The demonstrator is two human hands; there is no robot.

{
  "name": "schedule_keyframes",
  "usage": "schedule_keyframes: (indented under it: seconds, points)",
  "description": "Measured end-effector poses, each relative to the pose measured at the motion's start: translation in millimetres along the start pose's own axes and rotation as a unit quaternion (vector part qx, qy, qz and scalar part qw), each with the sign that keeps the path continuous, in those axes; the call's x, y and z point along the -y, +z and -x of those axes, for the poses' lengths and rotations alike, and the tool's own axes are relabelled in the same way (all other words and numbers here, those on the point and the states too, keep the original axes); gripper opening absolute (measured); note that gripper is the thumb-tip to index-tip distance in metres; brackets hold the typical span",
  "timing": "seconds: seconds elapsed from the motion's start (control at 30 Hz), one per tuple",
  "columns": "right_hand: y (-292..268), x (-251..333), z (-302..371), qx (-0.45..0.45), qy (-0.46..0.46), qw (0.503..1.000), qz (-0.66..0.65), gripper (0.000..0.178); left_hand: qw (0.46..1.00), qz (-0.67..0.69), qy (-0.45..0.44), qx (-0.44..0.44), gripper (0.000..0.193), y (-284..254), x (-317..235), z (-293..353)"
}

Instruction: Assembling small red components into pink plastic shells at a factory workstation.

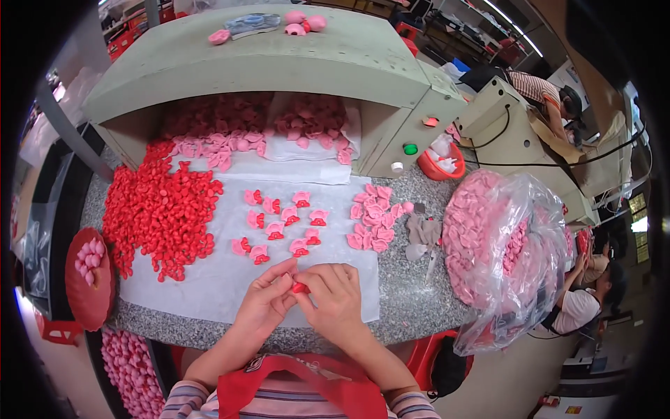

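Over the front edge of the white sheet, my left hand and my right hand meet with closed fingers. Between their fingertips shows a small glossy red plastic piece, mostly covered; whether a pink part is joined to it, I cannot tell. Just beyond my fingers lie several pink pieces with red parts on them, spread in loose rows. A heap of loose red pieces is on the left. To the right lies a cluster of plain pink shell-like pieces.
A pale green machine housing arches over more pieces at the back, with a green button on its right. A clear bag of pink parts bulges at the right. A red dish sits at the left edge. Other people work at far right.
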State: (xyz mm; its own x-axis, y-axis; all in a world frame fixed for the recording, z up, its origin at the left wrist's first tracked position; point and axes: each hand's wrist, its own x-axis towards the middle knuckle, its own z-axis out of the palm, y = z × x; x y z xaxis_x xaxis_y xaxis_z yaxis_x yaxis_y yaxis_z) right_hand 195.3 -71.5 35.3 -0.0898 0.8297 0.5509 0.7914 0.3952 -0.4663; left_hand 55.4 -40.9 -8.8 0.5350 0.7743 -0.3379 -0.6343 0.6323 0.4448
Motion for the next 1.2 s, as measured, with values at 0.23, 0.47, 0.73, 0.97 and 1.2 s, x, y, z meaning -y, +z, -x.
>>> schedule_keyframes:
  seconds: [0.23,0.47,0.73,0.97,1.2]
  points:
    - [-41.6,-85.1,55.4,-0.319,0.362,0.874,0.054,0.063,0.997,0.052,-0.037,0.038,0.048,16.0,-5.8,-7.7]
    - [-34.4,-183.6,77.3,-0.242,0.5,0.832,-0.003,0.041,0.985,0.113,-0.068,0.114,0.047,12.3,-8.9,8.2]
    - [-35.5,-37.1,27.2,-0.176,0.339,0.862,-0.334,0.023,0.994,0.084,-0.054,0.053,0.044,19.0,-23.5,25.0]
    - [-35.2,27.5,15.8,-0.142,0.122,0.968,-0.166,0.03,0.996,0.085,-0.028,-0.001,0.045,30.1,-32.5,34.4]
    - [-30.3,36.4,4.7,-0.07,-0.01,0.988,-0.134,0.031,0.999,0.046,0.012,0.011,0.044,23.1,-31.9,41.4]
